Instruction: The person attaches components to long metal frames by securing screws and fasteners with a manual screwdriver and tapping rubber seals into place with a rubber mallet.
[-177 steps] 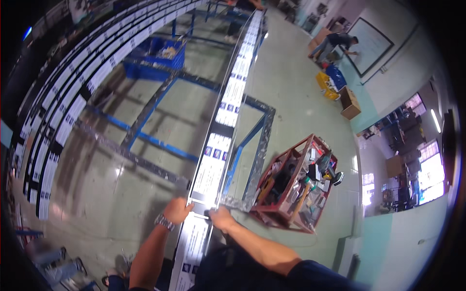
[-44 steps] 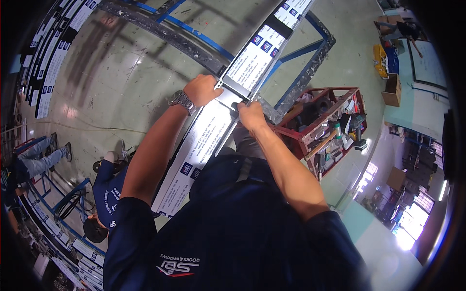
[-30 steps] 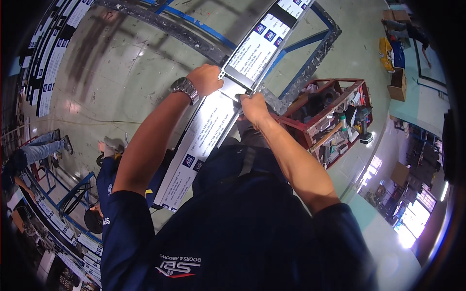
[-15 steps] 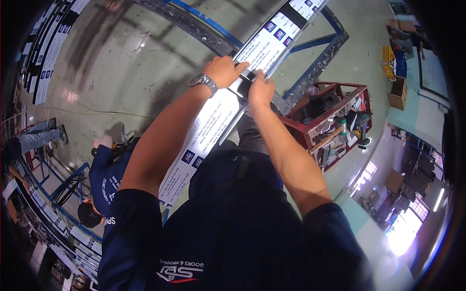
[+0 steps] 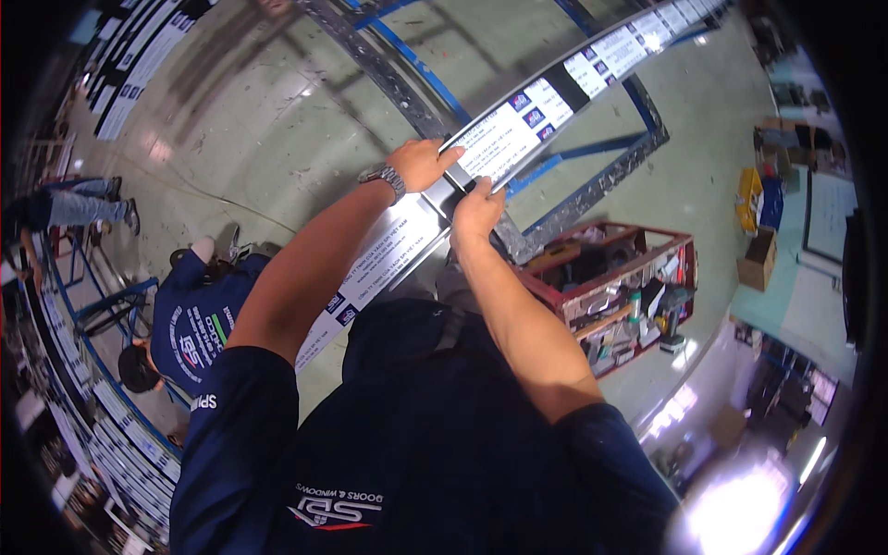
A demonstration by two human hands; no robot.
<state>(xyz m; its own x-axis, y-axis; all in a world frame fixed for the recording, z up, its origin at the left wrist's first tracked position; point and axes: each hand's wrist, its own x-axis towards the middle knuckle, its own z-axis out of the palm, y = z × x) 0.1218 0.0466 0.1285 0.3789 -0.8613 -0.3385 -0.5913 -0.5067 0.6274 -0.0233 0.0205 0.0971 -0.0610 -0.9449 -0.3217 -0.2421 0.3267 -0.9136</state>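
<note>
A long, straight metal profile (image 5: 511, 131) under white printed protective film runs from the far right towards my left side. My left hand (image 5: 421, 166), with a metal watch on the wrist, grips its left edge, thumb on top. Opposite it my right hand (image 5: 478, 213) is closed on the right edge, its thumb also on the upper face. Between the hands lies a dark band (image 5: 444, 196) across the profile, where two lengths appear to meet. Fingers under the profile are hidden. My left forearm covers part of the near length (image 5: 407, 227).
A blue-and-grey metal stand (image 5: 610, 178) is under the profile. Right of it stands a red-framed tool cart (image 5: 638, 277) full of tools. To my left a co-worker in a dark shirt (image 5: 190, 324) bends low. Wrapped profiles (image 5: 153, 55) are stacked far left; a cardboard box (image 5: 758, 259) stands right.
The view has swung, so the profile lies flatter across it and more of its far end shows. Both hands keep their grip beside the dark band.
</note>
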